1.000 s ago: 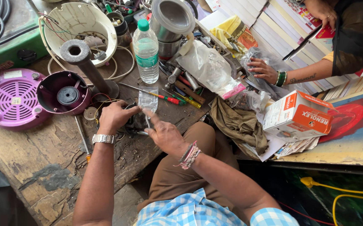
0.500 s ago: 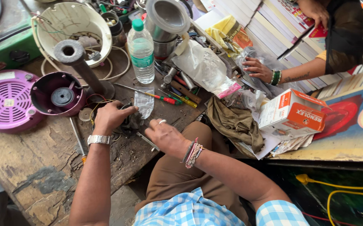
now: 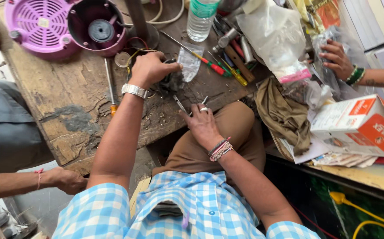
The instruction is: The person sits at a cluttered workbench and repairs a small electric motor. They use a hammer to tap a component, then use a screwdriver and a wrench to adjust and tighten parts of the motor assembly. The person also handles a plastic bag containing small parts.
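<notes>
My left hand (image 3: 150,68), with a metal watch on the wrist, grips a small dark part (image 3: 170,82) with thin wires, pressing it onto the worn wooden bench (image 3: 63,93). Just below it, at the bench's front edge, my right hand (image 3: 203,126) holds a thin metal tool (image 3: 180,105) that points up toward the dark part. A small clear plastic bag (image 3: 188,62) lies right beside the part. My knee in brown trousers is under the right hand.
A purple vented cover (image 3: 35,24), a maroon round housing (image 3: 97,31), a water bottle (image 3: 201,17) and screwdrivers (image 3: 212,66) lie at the back. A brown cloth (image 3: 285,110) and a white and orange box (image 3: 364,126) sit at right. Other people's hands are at the right (image 3: 338,57) and lower left (image 3: 66,179).
The view has dropped closer to the bench. My left hand stays on the dark part; my right hand has drawn back to the bench edge. Another person's hand now shows at lower left.
</notes>
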Demonstrator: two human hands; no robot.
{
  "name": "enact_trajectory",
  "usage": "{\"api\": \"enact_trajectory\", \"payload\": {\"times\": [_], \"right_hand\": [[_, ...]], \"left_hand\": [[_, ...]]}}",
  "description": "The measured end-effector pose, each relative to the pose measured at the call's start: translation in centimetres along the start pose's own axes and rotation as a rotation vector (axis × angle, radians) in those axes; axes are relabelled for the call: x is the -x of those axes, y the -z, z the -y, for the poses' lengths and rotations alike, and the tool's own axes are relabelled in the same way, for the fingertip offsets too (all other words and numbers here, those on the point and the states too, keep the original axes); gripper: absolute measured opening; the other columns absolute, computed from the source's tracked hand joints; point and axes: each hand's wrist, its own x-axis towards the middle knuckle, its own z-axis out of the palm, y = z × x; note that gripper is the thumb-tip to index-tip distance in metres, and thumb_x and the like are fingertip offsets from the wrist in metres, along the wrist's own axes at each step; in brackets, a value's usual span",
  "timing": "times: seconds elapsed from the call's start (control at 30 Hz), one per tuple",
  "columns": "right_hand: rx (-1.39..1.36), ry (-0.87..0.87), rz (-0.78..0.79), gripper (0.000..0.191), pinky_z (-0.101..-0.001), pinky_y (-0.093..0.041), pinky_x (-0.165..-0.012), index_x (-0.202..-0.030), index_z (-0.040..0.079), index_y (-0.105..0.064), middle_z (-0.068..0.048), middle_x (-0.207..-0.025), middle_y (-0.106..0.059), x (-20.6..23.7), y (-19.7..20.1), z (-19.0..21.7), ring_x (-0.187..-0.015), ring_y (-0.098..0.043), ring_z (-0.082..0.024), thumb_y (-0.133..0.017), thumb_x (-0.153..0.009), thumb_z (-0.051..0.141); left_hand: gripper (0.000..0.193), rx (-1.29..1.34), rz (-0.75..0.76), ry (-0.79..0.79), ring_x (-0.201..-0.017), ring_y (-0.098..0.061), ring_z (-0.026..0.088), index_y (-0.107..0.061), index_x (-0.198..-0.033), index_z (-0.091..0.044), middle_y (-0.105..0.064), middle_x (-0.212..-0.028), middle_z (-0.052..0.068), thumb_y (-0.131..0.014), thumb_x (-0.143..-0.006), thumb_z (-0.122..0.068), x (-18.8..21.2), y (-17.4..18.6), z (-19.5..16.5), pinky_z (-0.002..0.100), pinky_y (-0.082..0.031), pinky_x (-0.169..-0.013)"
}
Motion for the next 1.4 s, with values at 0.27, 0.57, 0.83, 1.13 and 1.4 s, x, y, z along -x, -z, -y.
{"api": "enact_trajectory", "payload": {"times": [0.27, 0.57, 0.83, 1.13, 1.4], "right_hand": [[0.030, 0.207, 0.050, 0.011, -0.0421, -0.051, -0.084, -0.094, 0.011, -0.070, -0.011, -0.095, -0.062, -0.5, 0.2, -1.3, -0.097, -0.063, -0.028, -0.063, -0.085, 0.013], [-0.987, -0.524, -0.330, 0.020, -0.0267, -0.054, -0.072, -0.113, 0.003, -0.073, -0.003, -0.092, -0.073, 0.7, 1.9, -6.8, -0.082, -0.066, -0.011, -0.075, -0.094, 0.004], [-0.810, -0.445, -0.177, 0.023, -0.0287, -0.055, -0.071, -0.112, 0.006, -0.075, -0.008, -0.099, -0.077, -1.1, 2.5, -5.4, -0.083, -0.073, -0.016, -0.076, -0.090, 0.002], [-0.533, 0.007, -0.377, 0.025, -0.0391, -0.057, -0.092, -0.111, 0.004, -0.073, -0.011, -0.109, -0.073, -3.7, 5.0, -2.4, -0.105, -0.070, -0.029, -0.077, -0.087, -0.003], [-0.352, 0.208, -0.285, 0.037, -0.0406, -0.055, -0.103, -0.112, 0.005, -0.074, -0.011, -0.114, -0.074, -4.3, 5.4, -4.0, -0.117, -0.069, -0.029, -0.071, -0.078, -0.010]], "left_hand": [[0.075, 0.040, 0.028, -0.015, -0.094, -0.071, 0.038, -0.076, -0.099, -0.006, -0.074, -0.096, 0.021, -0.073, -0.068, -0.075, -0.8, 0.3, 0.2, 0.046, -0.054, -0.084], [0.074, 0.040, 0.047, 0.043, -0.096, -0.071, 0.036, -0.077, -0.096, -0.005, -0.075, -0.095, 0.019, -0.072, -0.069, -0.074, -0.7, 0.1, 0.3, 0.046, -0.055, -0.083], [0.075, 0.047, -0.003, 0.020, -0.097, -0.069, 0.040, -0.077, -0.097, -0.007, -0.074, -0.098, 0.020, -0.073, -0.067, -0.076, -0.8, 0.0, 0.7, 0.047, -0.054, -0.083], [0.074, 0.054, 0.045, 0.063, -0.098, -0.070, 0.039, -0.077, -0.099, -0.007, -0.075, -0.099, 0.019, -0.073, -0.067, -0.074, -0.5, 0.2, 0.1, 0.047, -0.055, -0.085], [0.075, 0.055, 0.087, 0.104, -0.097, -0.073, 0.034, -0.077, -0.103, -0.009, -0.076, -0.098, 0.016, -0.072, -0.067, -0.074, -0.4, 0.3, -0.1, 0.045, -0.057, -0.083]]}}
